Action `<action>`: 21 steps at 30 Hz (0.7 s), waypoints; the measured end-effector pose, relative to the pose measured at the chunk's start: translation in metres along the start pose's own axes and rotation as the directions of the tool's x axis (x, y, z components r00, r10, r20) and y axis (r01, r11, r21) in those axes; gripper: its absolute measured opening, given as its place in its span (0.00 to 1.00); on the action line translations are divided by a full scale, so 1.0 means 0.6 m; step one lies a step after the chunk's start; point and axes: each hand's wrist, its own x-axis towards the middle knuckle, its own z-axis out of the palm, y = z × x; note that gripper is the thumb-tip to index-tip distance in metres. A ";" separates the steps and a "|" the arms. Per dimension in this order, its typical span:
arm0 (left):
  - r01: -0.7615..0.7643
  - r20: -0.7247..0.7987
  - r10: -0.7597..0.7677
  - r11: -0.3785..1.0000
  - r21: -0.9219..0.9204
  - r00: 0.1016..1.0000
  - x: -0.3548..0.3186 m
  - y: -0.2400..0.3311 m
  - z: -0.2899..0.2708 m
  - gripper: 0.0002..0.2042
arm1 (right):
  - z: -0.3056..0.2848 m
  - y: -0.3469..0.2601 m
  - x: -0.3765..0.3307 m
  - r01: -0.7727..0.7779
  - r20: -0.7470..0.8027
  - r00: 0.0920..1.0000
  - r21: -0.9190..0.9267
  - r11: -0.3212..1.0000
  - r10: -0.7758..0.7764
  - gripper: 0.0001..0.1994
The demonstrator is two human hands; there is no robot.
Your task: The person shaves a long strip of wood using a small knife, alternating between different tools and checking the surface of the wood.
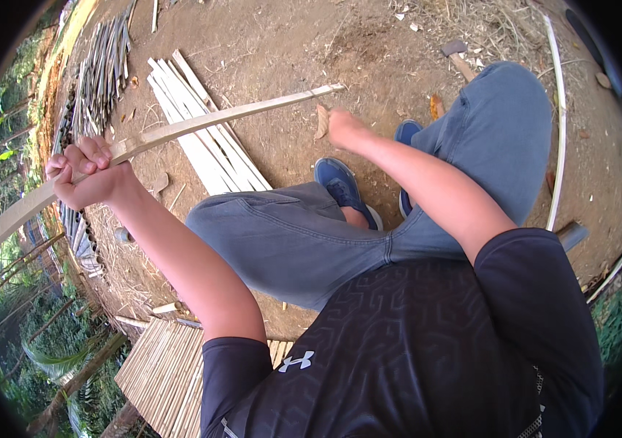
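Between the two hands runs the long wooden strip [201, 120], and look how it lies: from the left hand [81, 174] its long axis stretches out to the right and a little forward, ending just beyond the right hand [347, 131]. The left hand is wrapped firmly around it, fingers curled over, with the wider end jutting out behind, left of that fist and nearer in. Now the right hand: closed tight on a brown wooden piece [321, 122] that pokes out on its left side, toward the strip. How far that piece runs inside the fist, I can't tell. So the right hand is much the nearer to the narrow tip, sitting just on its near side, apparently without touching. And beneath the strip's line, left of the right hand, a stack of pale slats [205, 139] lies slantwise on the ground [271, 55].
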 end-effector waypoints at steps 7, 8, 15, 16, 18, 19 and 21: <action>0.033 0.002 -0.033 0.997 -0.072 0.999 -0.012 -0.001 -0.026 0.05 | 0.029 -0.034 -0.007 0.178 -0.153 0.969 -0.124 0.976 -0.196 0.22; 0.043 0.002 -0.043 0.996 -0.076 0.999 -0.012 0.001 -0.026 0.06 | 0.030 -0.023 -0.005 0.159 -0.161 0.972 -0.077 0.984 -0.170 0.26; 0.099 0.060 -0.096 0.993 -0.060 0.994 -0.004 0.012 -0.050 0.09 | 0.024 -0.025 -0.004 0.042 -0.070 0.996 -0.095 0.995 -0.049 0.30; 0.092 -0.032 -0.092 0.996 -0.014 0.995 -0.012 0.009 -0.031 0.09 | 0.017 -0.025 -0.012 0.050 -0.075 0.995 -0.112 0.992 -0.059 0.29; 0.111 -0.214 -0.105 0.994 0.015 0.971 -0.019 0.007 -0.007 0.09 | 0.005 -0.029 -0.017 0.066 -0.071 0.994 -0.155 0.986 -0.078 0.28; 0.132 -0.180 -0.135 0.991 -0.027 0.974 -0.014 0.009 -0.019 0.09 | 0.000 -0.031 -0.018 0.070 -0.060 0.995 -0.181 0.981 -0.083 0.27; 0.179 -0.111 -0.190 0.979 -0.101 0.976 -0.003 0.011 -0.068 0.10 | -0.001 -0.051 -0.034 0.119 -0.030 0.992 -0.192 0.974 -0.127 0.25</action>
